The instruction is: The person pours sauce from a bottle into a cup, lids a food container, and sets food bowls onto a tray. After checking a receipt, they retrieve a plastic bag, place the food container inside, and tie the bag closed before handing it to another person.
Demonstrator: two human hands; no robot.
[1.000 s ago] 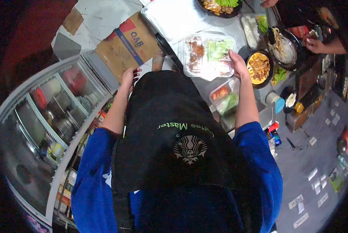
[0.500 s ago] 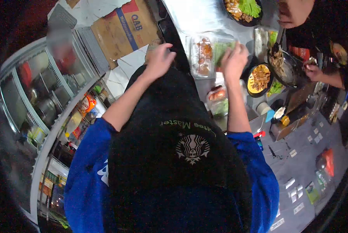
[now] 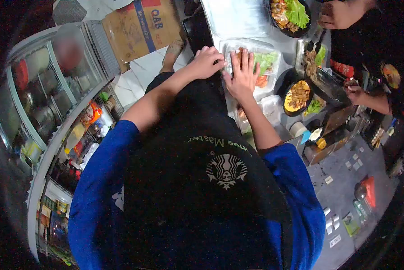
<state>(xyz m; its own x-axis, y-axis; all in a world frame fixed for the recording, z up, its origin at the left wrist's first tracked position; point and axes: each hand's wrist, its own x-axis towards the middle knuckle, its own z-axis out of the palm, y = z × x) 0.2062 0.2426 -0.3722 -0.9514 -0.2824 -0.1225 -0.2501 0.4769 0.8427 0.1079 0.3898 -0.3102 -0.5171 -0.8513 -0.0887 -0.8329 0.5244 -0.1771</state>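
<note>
1. A kitchen is surrounding the wearer, with a grey counter [image 3: 281,39] running ahead and to the right.
2. A glass-fronted cabinet [image 3: 44,92] is standing along the left side.
3. A co-worker [image 3: 366,38] is standing across the counter, one hand [image 3: 341,14] holding a dark utensil [image 3: 317,44] over a black pan [image 3: 330,87], the other hand [image 3: 356,93] hovering near the pan's edge.
4. A cardboard box [image 3: 143,29] is sitting at upper left, beyond the left forearm.
5. A shiny metal tray [image 3: 238,18] is lying just beyond the clear container.
6. The clear container [image 3: 273,53] is resting on the counter, showing lettuce and orange-red pieces.
7. The right hand [image 3: 243,74] is lying palm down on it, fingers apart.
8. The left hand [image 3: 206,63] is bending its fingers at the container's near-left edge; whether they are gripping it, I cannot tell.
9. Two dark bowls [image 3: 308,107] are holding food right of the container.
10. A smaller clear container [image 3: 271,108] is sitting beside the right forearm.
11. A pale cup [image 3: 296,129] is standing near it.
</note>
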